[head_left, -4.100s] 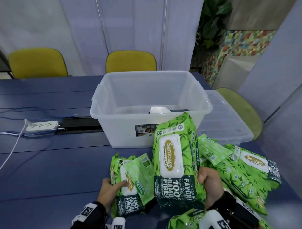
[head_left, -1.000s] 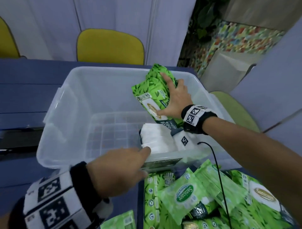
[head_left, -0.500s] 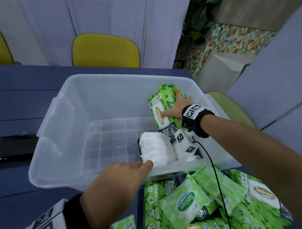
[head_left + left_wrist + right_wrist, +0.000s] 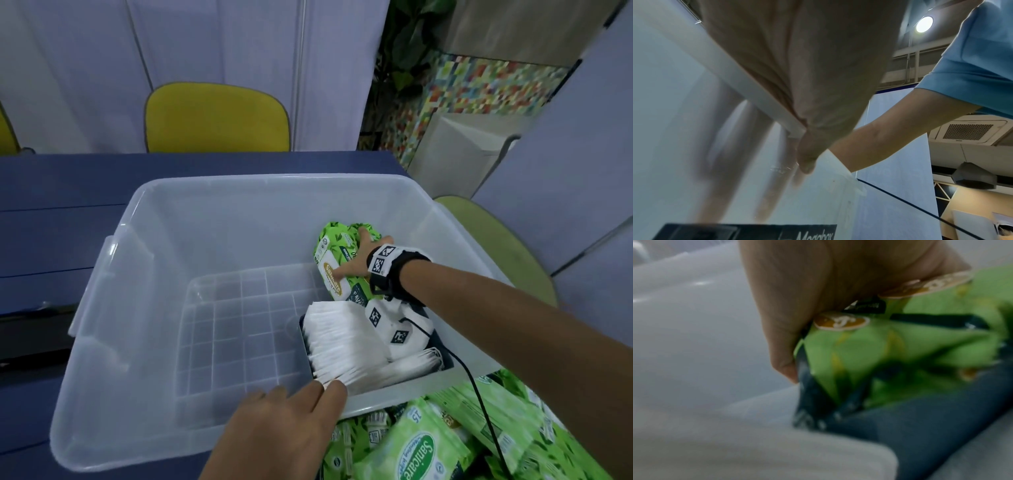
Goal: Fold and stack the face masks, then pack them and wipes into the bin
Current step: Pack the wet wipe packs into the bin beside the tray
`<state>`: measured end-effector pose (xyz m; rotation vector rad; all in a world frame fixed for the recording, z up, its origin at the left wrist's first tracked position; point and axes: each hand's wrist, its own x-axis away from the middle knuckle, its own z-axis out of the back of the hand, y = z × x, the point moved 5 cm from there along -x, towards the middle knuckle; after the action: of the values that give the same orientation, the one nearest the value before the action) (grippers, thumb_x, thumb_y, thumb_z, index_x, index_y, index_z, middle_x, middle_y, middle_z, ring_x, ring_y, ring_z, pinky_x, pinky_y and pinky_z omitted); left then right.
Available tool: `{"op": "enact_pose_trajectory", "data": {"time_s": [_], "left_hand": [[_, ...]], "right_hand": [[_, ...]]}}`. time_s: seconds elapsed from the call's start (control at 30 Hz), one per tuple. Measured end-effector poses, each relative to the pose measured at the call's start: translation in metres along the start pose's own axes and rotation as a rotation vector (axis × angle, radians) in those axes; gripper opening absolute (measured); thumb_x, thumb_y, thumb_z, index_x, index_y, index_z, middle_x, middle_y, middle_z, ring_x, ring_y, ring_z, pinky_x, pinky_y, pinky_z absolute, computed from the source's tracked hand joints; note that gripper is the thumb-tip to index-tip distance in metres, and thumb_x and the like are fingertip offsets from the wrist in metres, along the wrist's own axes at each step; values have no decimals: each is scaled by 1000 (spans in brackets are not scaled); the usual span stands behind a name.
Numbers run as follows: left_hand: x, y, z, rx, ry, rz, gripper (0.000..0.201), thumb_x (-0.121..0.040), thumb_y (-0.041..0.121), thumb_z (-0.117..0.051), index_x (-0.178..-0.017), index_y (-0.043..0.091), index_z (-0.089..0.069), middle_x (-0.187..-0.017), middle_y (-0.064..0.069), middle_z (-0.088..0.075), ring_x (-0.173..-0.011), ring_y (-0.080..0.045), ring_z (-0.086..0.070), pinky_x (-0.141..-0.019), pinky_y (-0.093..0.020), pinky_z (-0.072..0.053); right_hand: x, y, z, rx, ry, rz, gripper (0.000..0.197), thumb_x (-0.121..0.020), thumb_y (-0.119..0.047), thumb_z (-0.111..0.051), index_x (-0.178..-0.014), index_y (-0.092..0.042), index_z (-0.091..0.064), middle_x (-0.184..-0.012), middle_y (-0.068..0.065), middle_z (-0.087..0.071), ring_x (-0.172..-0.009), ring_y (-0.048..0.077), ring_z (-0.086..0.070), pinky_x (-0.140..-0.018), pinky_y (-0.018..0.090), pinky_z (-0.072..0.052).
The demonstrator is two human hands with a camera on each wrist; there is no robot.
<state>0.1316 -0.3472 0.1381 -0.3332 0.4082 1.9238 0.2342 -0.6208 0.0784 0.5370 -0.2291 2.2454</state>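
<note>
Where the view is nearest the wearer, loose wipes packs (image 4: 428,448) are lying heaped on the blue tabletop (image 4: 51,192) against the bin's near right corner, green with leaf print, a black cable (image 4: 479,407) trailing across them.

Left hand (image 4: 274,435): resting over the near rim of the clear bin (image 4: 113,308), fingers straight and reaching inside, thumb lying along the rim by the front edge of the masks. It is gripping nothing. The left wrist view is showing those fingers blurred through the translucent wall, above a dark label at the base.

Stack of face masks (image 4: 342,346): white, folded, standing on edge in a dense row inside a dark box in the bin's near right corner, ear loops showing at the right end.

Right hand (image 4: 359,260): reaching deep into the bin along the right wall, past the masks, and pressing on a large wipes pack (image 4: 334,270). Fingers are spreading over the pack's upper end and the thumb is lying on its white flip lid; the right wrist view is showing the palm and thumb bearing against the green and dark wrapper (image 4: 890,353), badly blurred. Whether the fingers are curling round the pack I cannot tell. The pack is lying tilted against the right wall, just beyond the masks.

Bin floor to the left is showing its moulded grid.

Beyond the tabletop, a yellow chair (image 4: 215,120) is standing before pale partition panels.
</note>
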Motion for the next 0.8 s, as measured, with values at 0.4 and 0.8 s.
{"op": "enact_pose_trajectory", "data": {"time_s": [0.4,0.8], "left_hand": [[5,8,-2,-85,94,-65,63,-95,9,-14,-63,25,-67,-46,7,-43,-31,-13,-32,-43,-14,-34],[18,25,5,-123,213,-165,62,-100,20,-20,-63,29,-69,-41,9,-38,-31,-8,-36,-69,-38,-59]], "right_hand": [[31,0,31,160,-147,252,87,-87,-57,-56,-153,-23,-11,-159,8,-18,-143,28,-24,-114,35,-25],[45,-20,-1,411,-177,505,58,-98,-44,-43,-148,-47,-13,-159,17,-3,-148,29,0,-117,49,-15]]}}
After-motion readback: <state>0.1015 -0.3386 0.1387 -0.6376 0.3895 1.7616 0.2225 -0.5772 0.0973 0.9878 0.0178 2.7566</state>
